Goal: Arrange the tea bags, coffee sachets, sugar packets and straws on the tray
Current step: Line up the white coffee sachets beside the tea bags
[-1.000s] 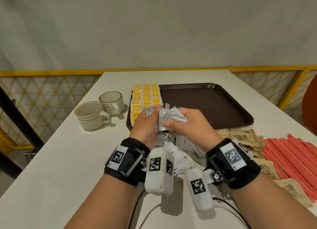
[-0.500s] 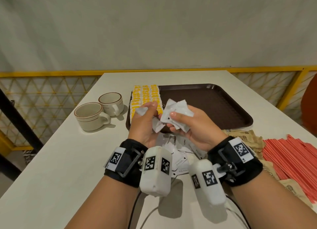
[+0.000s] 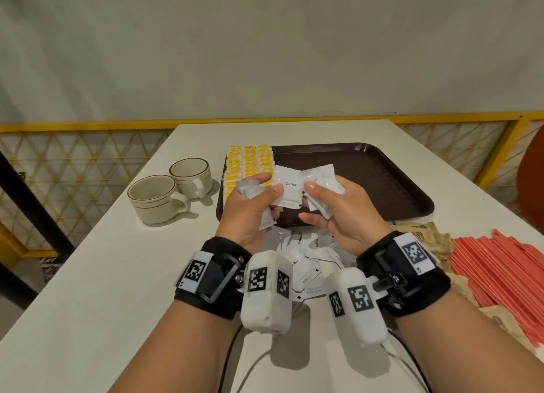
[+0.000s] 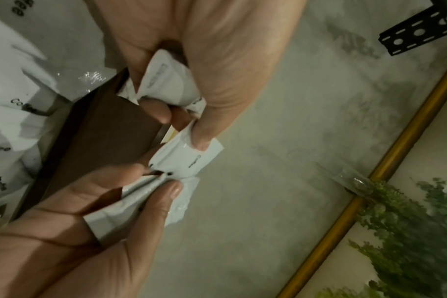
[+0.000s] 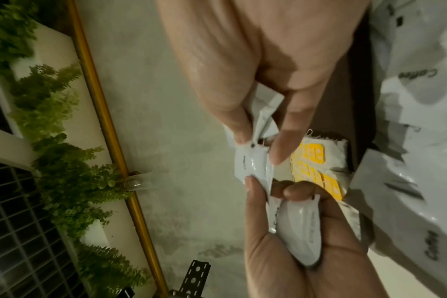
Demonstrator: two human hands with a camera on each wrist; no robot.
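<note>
Head view has the big white counter [image 3: 88, 275] filling most of the shot, with a dark brown rectangular tray [image 3: 368, 180] on it, long axis running left-right, textured matte floor and a raised rim. Over at the right edge lies a flat bed of thin red straws [image 3: 500, 263], all pointing diagonally from far-left to near-right, just beside some crinkly brown paper sugar packets [image 3: 418, 239]. Yellow-and-white tea bags [image 3: 250, 163] sit in neat rows along the tray's left end. Two cream ceramic cups [image 3: 164, 195] with a brown rim stripe stand left of the tray. Loose glossy white coffee sachets [image 3: 306, 263] lie scattered on the counter between the wrists. Left hand [image 3: 250, 207] and right hand [image 3: 338, 213] are both raised over the tray's near edge, each clutching a small bunch of sachets, and thumb and fingers [image 4: 202, 133] of both pinch one flat square sachet [image 3: 287, 186] between them, its "Coffee" print facing up.
</note>
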